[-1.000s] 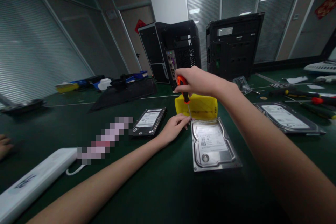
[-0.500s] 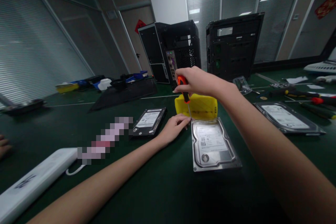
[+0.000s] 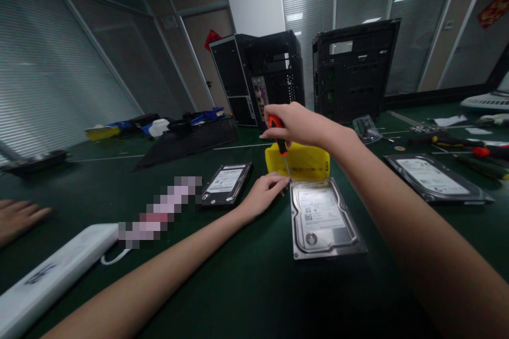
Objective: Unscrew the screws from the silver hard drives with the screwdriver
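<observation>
My right hand (image 3: 292,124) is closed round the orange and black handle of a screwdriver (image 3: 281,144). Its shaft slants down to the far left corner of a silver hard drive (image 3: 320,217), which lies label up. At that corner my left hand (image 3: 267,190) rests on the table, thumb and fingers drawn together near the screwdriver tip. What those fingertips hold, if anything, is hidden. Directly behind the drive stands a yellow plastic container (image 3: 304,163). A second hard drive (image 3: 226,185) lies left of my left hand.
A third hard drive (image 3: 435,177) and several tools (image 3: 449,141) lie at the right. Two black computer cases (image 3: 274,79) stand at the back. A white power strip-like bar (image 3: 59,270) lies front left, beside another person's hand (image 3: 22,220). A black panel (image 3: 191,140) lies far left.
The other person's hand has come further into view from the left edge. My two hands, the screwdriver and the drive have hardly moved.
</observation>
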{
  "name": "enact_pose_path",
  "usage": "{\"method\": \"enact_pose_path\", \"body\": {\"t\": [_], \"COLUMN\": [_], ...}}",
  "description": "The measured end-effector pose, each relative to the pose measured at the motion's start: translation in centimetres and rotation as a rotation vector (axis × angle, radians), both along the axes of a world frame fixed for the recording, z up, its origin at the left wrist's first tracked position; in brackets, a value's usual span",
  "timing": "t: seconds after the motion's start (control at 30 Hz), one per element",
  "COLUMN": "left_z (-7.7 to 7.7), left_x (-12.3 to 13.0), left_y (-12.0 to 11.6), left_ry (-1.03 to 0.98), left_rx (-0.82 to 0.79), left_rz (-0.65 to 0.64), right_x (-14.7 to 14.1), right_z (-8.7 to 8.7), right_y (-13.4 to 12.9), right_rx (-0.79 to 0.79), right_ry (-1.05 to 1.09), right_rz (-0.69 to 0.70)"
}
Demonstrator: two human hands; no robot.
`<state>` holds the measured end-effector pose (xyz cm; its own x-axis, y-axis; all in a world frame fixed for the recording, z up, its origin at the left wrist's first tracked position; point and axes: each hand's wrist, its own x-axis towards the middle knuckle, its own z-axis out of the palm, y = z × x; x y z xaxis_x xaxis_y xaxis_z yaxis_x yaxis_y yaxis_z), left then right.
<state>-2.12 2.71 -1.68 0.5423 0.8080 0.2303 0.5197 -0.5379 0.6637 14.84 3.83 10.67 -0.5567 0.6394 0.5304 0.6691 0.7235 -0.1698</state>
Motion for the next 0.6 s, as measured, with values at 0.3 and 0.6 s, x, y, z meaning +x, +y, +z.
{"method": "enact_pose_path", "body": {"t": [0.3, 0.6], "left_z": [-0.19, -0.22], "left_x": [-0.16, -0.16], "left_y": [0.16, 0.20], "left_ry": [0.006, 0.011], "left_rx": [0.015, 0.023], "left_rz": [0.003, 0.000], "right_x": [-0.02, -0.15], "right_z": [0.03, 0.12], "right_y": [-0.08, -0.40], "right_rx": [-0.044, -0.109], "right_ry": [0.006, -0.001], "right_rz": [-0.016, -0.055]}}
